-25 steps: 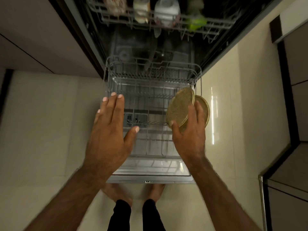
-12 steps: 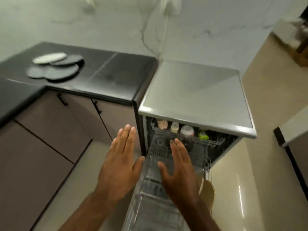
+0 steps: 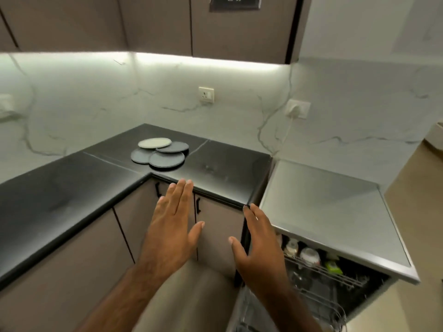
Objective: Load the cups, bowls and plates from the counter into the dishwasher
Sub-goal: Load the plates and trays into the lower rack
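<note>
Several flat plates lie overlapping on the black counter (image 3: pixel 72 188): a pale plate (image 3: pixel 154 143) on top at the back and dark grey plates (image 3: pixel 166 159) around it. My left hand (image 3: pixel 171 226) and my right hand (image 3: pixel 261 245) are both held out in front of the lower cabinets with straight fingers, holding nothing, well short of the plates. The open dishwasher (image 3: pixel 335 236) stands at the lower right. Its upper rack (image 3: pixel 321 271) holds cups and a green item.
The counter runs in an L along the marble wall, with cabinet doors (image 3: pixel 215 236) and black handles below. Two wall sockets (image 3: pixel 206 94) sit above it, one with a plugged cable. Upper cabinets hang overhead. Beige floor lies to the right.
My view has swung up from the lower rack to the counter. My right hand let go of the two brown plates in the rack, and both hands rose empty toward the counter.
</note>
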Motion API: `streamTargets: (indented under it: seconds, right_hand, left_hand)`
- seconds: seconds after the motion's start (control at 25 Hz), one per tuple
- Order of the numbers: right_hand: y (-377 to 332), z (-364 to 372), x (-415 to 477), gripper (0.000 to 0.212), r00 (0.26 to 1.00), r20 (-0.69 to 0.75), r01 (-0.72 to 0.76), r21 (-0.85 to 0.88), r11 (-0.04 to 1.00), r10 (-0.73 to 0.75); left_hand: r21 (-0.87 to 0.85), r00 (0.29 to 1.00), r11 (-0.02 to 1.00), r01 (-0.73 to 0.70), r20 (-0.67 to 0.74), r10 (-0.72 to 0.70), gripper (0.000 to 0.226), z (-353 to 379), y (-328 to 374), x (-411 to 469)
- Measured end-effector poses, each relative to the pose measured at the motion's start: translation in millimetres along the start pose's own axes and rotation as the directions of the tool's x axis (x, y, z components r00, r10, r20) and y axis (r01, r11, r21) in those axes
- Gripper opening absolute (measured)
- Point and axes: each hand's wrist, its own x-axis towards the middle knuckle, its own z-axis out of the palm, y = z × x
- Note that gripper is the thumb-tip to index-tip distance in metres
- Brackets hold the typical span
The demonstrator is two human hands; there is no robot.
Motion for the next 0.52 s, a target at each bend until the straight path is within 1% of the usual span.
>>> streamTargets:
  seconds: [0.12,0.2,0.28,0.4,0.52]
  right_hand:
    - [-55,42,23,0.079,1.000,0.013,0.001,-0.032,0.999,-0.001]
    - [-89,73,40,0.078,1.000,-0.004,0.024,-0.045,0.999,-0.024]
    - [-122,109,58,0.078,0.999,0.000,0.044,-0.062,0.997,-0.044]
    - [-156,151,77,0.078,0.998,0.032,0.055,-0.104,0.993,-0.052]
    - [-179,182,96,0.077,0.996,0.065,0.076,-0.121,0.990,-0.068]
  left_hand:
    - [-0.011,1.000,1.000,0.000,-0.025,0.000,0.093,-37,-69,4]
    - [0.002,0.999,1.000,-0.001,-0.033,0.001,0.091,-59,-117,7]
    - [0.014,0.999,1.000,0.024,-0.047,-0.023,0.089,-77,-171,10]
    - [0.000,0.996,0.996,0.086,-0.036,-0.085,0.092,-97,-229,19]
    - [-0.030,0.994,0.994,0.108,-0.028,-0.109,0.096,-105,-271,33]
